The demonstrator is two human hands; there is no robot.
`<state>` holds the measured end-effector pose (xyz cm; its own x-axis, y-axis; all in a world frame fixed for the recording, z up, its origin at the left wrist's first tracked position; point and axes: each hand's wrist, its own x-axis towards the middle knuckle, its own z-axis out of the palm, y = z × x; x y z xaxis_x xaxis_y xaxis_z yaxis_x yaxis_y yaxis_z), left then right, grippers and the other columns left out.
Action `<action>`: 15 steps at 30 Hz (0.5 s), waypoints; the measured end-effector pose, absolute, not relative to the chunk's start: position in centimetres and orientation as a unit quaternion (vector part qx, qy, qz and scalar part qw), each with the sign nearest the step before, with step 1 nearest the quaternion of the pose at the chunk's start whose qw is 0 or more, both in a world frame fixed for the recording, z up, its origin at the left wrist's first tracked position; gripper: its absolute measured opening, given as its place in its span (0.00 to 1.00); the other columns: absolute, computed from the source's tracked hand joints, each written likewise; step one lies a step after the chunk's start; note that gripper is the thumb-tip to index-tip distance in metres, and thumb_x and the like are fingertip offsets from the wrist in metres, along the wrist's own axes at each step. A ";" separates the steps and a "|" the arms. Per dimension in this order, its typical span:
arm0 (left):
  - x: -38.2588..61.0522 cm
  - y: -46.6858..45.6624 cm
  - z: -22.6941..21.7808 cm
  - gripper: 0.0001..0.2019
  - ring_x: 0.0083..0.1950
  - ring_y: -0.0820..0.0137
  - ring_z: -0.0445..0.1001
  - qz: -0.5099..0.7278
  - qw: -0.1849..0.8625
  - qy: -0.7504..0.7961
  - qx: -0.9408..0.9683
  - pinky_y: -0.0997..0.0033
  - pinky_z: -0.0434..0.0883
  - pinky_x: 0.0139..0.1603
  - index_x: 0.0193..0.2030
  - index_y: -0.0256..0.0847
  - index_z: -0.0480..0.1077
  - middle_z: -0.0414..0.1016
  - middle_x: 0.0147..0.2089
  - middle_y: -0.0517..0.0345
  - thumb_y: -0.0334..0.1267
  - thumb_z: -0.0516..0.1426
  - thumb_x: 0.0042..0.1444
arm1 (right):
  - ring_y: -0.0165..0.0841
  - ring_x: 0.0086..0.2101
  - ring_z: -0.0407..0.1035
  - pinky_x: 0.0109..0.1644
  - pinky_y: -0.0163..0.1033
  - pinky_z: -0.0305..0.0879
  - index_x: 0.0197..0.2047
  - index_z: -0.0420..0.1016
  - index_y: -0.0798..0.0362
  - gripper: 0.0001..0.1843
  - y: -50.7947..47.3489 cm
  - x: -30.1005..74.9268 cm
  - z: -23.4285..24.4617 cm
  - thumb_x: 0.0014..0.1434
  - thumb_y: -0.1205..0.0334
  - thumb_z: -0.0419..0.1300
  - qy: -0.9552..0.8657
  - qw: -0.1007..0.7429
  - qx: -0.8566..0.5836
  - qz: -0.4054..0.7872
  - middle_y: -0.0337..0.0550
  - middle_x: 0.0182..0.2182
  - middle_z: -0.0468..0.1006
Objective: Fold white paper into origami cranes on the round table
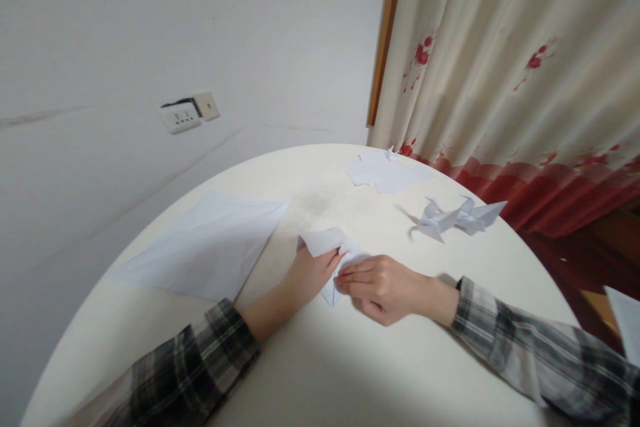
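Between my two hands, at the middle of the round table, lies a partly folded sheet of white paper with a pointed end toward me. My left hand grips its left side, fingers bent around the folded layers. From the right, my right hand presses its closed fingers on the paper near the centre crease. The fingers of both hands hide part of the folds. A flat white paper sheet lies to the left of my left hand.
Folded paper cranes stand at the right of the white round table. More loose white paper lies at the far edge. Behind are a wall with a socket and a patterned curtain.
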<state>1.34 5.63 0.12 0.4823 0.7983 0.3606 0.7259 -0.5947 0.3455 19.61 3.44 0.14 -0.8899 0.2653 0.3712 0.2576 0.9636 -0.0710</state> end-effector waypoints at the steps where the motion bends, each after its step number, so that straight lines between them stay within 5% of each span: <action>1: 1.4 5.7 0.1 0.12 0.34 0.67 0.71 0.231 0.072 0.447 0.861 0.69 0.65 0.41 0.34 0.41 0.70 0.72 0.29 0.57 0.37 0.47 0.60 | 0.34 0.45 0.69 0.48 0.40 0.68 0.42 0.68 0.57 0.14 3.4 19.6 0.1 0.54 0.71 0.48 -0.972 0.192 -0.134 0.009 0.50 0.39 0.76; 9: 1.9 6.0 0.5 0.12 0.33 0.69 0.72 0.226 0.066 0.443 0.865 0.72 0.64 0.35 0.34 0.38 0.67 0.74 0.30 0.56 0.39 0.46 0.61 | 0.33 0.45 0.69 0.47 0.40 0.68 0.41 0.68 0.57 0.13 3.3 19.6 0.4 0.53 0.72 0.48 -0.974 0.185 -0.131 0.008 0.50 0.38 0.76; 15: 1.8 5.7 0.7 0.13 0.24 0.71 0.68 0.241 0.031 0.451 0.859 0.73 0.61 0.29 0.30 0.40 0.68 0.69 0.22 0.61 0.45 0.50 0.58 | 0.34 0.44 0.69 0.47 0.40 0.68 0.39 0.68 0.56 0.12 3.0 19.4 0.7 0.53 0.72 0.48 -0.975 0.186 -0.118 0.006 0.50 0.37 0.76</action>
<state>1.82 5.67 0.74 0.4772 0.7896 0.3858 0.7593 -0.5914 0.2715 19.37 3.04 0.72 -0.9028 0.2326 0.3618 0.2285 0.9720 -0.0547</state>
